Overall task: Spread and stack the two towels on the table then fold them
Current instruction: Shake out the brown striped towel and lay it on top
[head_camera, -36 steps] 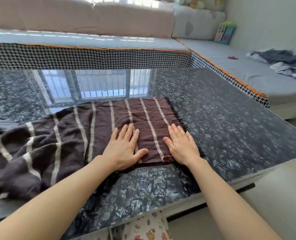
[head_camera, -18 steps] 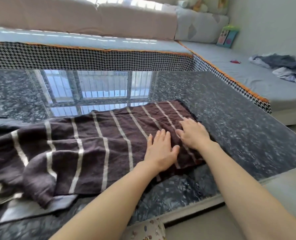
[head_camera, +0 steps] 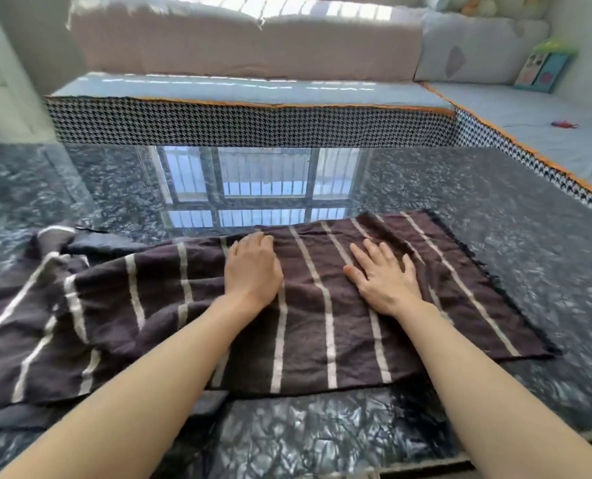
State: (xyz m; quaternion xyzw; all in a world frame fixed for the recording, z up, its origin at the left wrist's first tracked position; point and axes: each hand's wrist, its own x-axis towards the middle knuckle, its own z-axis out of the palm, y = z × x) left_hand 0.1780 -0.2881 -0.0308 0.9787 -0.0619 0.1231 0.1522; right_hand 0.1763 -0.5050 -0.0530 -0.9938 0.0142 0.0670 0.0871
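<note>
Lying across the dark glossy desk (head_camera: 495,209), a brown towel with pale stripes (head_camera: 322,305) is taking most of the near half of the surface. At the far left its end is lying bunched and wrinkled (head_camera: 56,257), with folds rising over one another, and under this part a dark plain cloth (head_camera: 107,245) is showing at the edge; whether this is the second towel cannot be told. Going toward the middle, the striped towel is becoming flatter.

The left hand (head_camera: 251,267) is resting palm down on the towel, close to its far edge, with the fingers kept together and straight; it is gripping nothing. The fingertips are a little blurred. To the right of it, with some stripes between them, the right hand (head_camera: 382,276) is also lying flat on the towel, the fingers spread apart and the thumb pointing to the left hand. Both forearms are reaching over the near edge of the desk.

Further to the right the towel is lying smooth, and its fringed right edge is ending well before the right side of the desk. Behind the desk a low platform with a houndstooth border (head_camera: 253,124) is running along, and cushions (head_camera: 246,39) are leaning at its back.
</note>
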